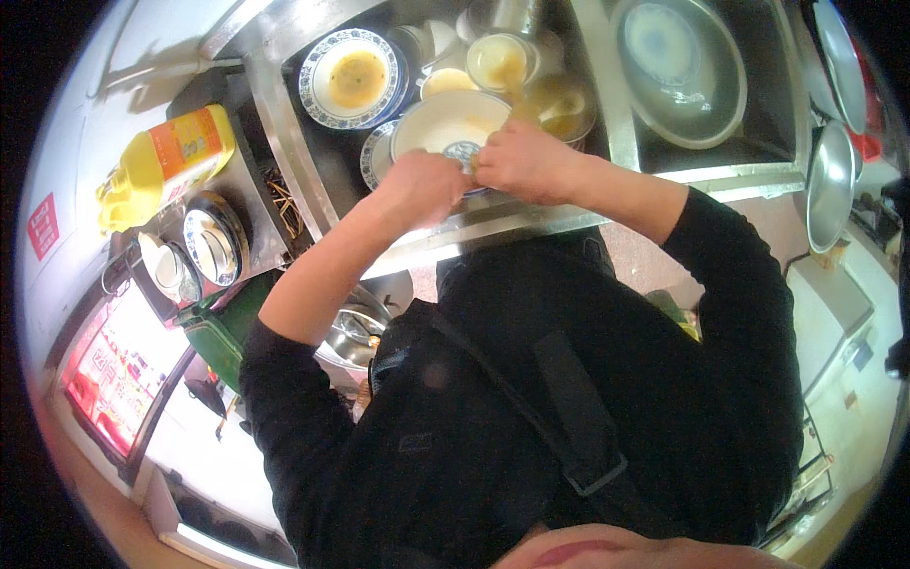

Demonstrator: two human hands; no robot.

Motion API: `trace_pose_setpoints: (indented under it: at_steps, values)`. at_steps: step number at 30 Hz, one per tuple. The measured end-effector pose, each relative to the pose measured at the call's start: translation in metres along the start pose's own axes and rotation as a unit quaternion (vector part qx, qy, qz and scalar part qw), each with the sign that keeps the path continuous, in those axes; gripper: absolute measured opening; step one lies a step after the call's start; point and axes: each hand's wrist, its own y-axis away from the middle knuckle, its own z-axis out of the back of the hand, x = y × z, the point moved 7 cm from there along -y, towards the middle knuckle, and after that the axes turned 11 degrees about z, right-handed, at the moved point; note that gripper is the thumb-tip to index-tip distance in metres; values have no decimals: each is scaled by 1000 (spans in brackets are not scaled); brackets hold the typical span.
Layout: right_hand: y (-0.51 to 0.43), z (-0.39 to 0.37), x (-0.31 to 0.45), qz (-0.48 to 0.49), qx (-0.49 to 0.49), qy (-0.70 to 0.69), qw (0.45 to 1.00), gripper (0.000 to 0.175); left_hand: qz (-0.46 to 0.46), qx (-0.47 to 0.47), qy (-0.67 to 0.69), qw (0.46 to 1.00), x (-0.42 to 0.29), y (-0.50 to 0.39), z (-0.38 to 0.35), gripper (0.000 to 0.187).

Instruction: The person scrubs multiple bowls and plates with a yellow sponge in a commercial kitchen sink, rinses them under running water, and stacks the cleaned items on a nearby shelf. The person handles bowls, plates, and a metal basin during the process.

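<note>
Both hands are close together over a large white bowl [444, 117] with a blue motif, tilted in a steel sink basin. My left hand [426, 186] has its fingers curled at the bowl's near rim; whether it grips the rim is hidden. My right hand [526, 162] is closed beside it, and a blurred yellowish thing [525, 108], perhaps a cloth, shows at its far side. Blue-edged plates [348, 78], the top one holding brownish liquid, are stacked at the left. Farther back lie a small bowl [496, 62] with yellow residue and a spoon [561, 107] in a murky container.
The right basin holds a large round tub [725, 107] with a plate [661, 46] in it. Metal bowls [830, 188] stand at far right. On the left ledge are a yellow jug [170, 163], dishes [212, 242] and chopsticks [284, 203]. A green bin [217, 341] stands below.
</note>
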Motion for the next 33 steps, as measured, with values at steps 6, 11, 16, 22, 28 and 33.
trace_pose_setpoints:
  at_steps: [6, 11, 16, 22, 28, 33]
  values:
    - [30, 7, -67, -138, -182, -111, 967, 22, -25, 18, 180, 983, 23, 4, -5, 23]
    - [33, 25, -31, -208, -444, -188, 851, 35, 178, -3, 616, 767, 62, 17, -31, 31]
    - [-30, 50, 39, -104, -443, -20, 890, 41, 89, -153, 787, 591, 46, 12, -34, 25]
    - [-51, 39, -86, -195, -294, -386, 853, 41, 105, -6, 706, 701, 44, 34, -31, 29]
    - [-37, -45, -100, -367, -350, -765, 398, 38, 22, -159, 848, 505, 45, 28, -39, 35]
    - [-68, -64, -30, -290, -502, -814, 14, 41, 121, -239, 731, 628, 46, 0, -51, 29]
